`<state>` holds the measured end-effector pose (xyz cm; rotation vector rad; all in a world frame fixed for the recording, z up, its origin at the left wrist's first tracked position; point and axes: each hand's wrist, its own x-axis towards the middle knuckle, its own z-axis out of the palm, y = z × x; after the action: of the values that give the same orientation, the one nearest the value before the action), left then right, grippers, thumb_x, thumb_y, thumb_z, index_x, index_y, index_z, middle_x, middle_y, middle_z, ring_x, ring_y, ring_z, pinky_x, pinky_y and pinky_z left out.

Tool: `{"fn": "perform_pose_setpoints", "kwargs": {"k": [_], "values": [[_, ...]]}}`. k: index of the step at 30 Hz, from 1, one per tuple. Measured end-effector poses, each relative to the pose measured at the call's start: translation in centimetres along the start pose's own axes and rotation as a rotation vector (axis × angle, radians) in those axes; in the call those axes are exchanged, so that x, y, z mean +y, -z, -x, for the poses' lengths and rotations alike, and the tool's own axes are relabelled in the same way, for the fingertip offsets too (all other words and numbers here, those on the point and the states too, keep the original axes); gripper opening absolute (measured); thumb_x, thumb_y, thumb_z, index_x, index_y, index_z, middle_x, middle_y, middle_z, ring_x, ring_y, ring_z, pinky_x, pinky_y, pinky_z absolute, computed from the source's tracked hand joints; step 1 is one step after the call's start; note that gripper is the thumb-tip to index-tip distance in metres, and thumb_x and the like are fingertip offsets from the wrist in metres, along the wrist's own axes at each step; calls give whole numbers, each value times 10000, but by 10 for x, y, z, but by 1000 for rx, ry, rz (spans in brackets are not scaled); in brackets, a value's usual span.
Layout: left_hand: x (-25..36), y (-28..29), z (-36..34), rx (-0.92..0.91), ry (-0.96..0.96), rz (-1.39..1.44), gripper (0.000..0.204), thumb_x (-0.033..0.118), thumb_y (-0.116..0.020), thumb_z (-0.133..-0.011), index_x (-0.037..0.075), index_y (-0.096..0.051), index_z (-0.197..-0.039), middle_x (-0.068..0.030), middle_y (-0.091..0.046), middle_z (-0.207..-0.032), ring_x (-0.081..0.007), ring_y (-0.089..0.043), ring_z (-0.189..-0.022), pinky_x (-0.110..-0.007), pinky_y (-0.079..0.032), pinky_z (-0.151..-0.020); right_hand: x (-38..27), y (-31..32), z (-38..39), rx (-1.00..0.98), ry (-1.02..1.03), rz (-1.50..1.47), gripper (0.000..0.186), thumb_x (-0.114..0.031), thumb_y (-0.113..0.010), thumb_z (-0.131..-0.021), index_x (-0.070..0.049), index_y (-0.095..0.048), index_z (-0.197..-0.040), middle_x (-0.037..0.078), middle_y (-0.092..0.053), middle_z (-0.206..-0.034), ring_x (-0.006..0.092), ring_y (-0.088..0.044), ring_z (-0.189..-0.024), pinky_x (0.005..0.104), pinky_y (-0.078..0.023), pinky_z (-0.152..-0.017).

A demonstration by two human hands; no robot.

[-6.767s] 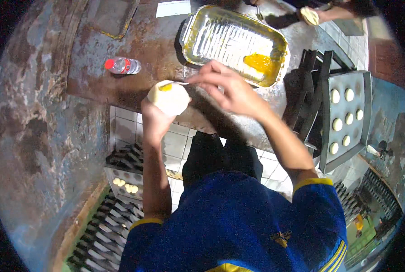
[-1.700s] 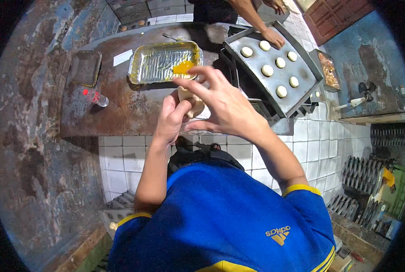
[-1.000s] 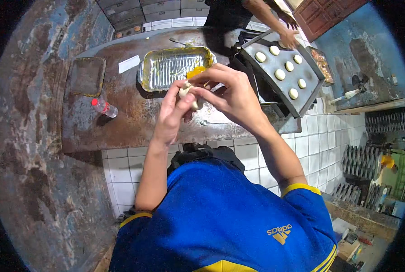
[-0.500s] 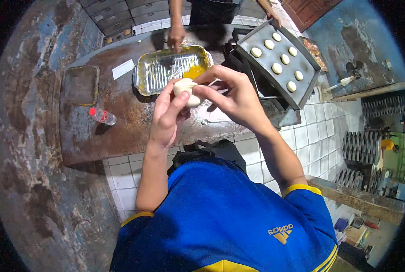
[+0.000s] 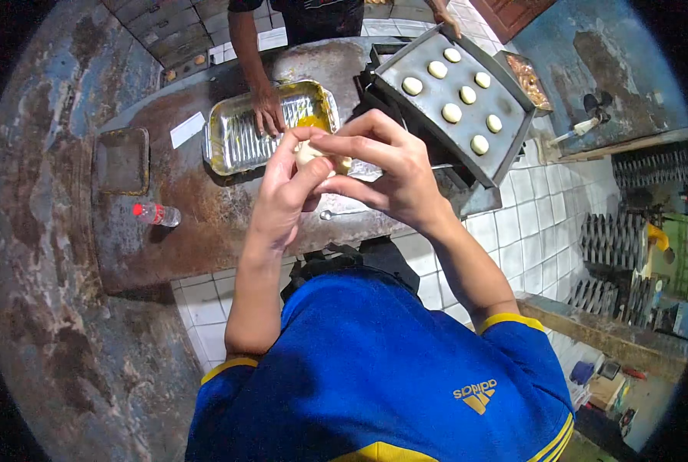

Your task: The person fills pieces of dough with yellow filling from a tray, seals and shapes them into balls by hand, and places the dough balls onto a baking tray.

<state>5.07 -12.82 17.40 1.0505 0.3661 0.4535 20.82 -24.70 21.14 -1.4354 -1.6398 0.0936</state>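
Note:
A white dough ball [image 5: 307,154] is held up over the table's near edge, partly hidden by my fingers. My left hand [image 5: 282,189] cups it, thumb pressed on its near side. My right hand [image 5: 386,165] is closed onto it from the right, fingers across the top and thumb below. Just beyond is a ribbed metal pan [image 5: 215,150] smeared with yellow, with a yellow filling [image 5: 312,122] heaped at its right end. At the right, a dark baking tray [image 5: 507,100] carries several round pale dough pieces [image 5: 467,95].
Across the table, a co-worker's hand [image 5: 265,108] reaches into the pan; another hand [image 5: 448,21] rests at the tray's far edge. On the table lie a red-capped bottle [image 5: 159,215], a white card [image 5: 188,130], a shallow dark tray [image 5: 122,160] and a spoon [image 5: 327,215].
My right fingers have come over the top of the dough ball, covering more of it. The co-worker's hand has moved left and lower into the pan. The whole view has shifted slightly.

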Motion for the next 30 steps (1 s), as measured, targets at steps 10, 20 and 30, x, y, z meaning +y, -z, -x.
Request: {"fn": "perform_pose_setpoints", "kwargs": {"k": [10, 20, 30], "values": [[3, -106, -86, 108, -233, -306, 453, 185, -812, -905, 27, -580, -1260, -55, -654, -1083, -62, -599, -857, -196, -488, -764, 77, 79, 32, 119, -843, -1458, 270, -137, -732, -983, -104, -588, -1209, 65, -679, -1187, 185, -727, -1019, 317, -679, -677], [-51, -249, -195, -236, -385, -37, 384, 13, -763, -795, 20, -587, -1136, -86, -686, -1028, -180, -678, -1076, -358, -507, -1024, 150, 146, 63, 701, -254, -872, 363, -107, -755, -950, 48, -684, -1271, 64, -710, -1205, 154, -662, -1092, 348, -524, -990], [-97, -330, -262, -327, -469, -124, 648, 25, -770, -759, 60, -399, -1290, -30, -652, -959, -190, -720, -1016, -441, -439, -1139, 202, 220, 93, 816, -294, -939, 370, -81, -766, -920, 64, -702, -1254, 83, -756, -1149, 183, -679, -1144, 343, -516, -1012]]}}
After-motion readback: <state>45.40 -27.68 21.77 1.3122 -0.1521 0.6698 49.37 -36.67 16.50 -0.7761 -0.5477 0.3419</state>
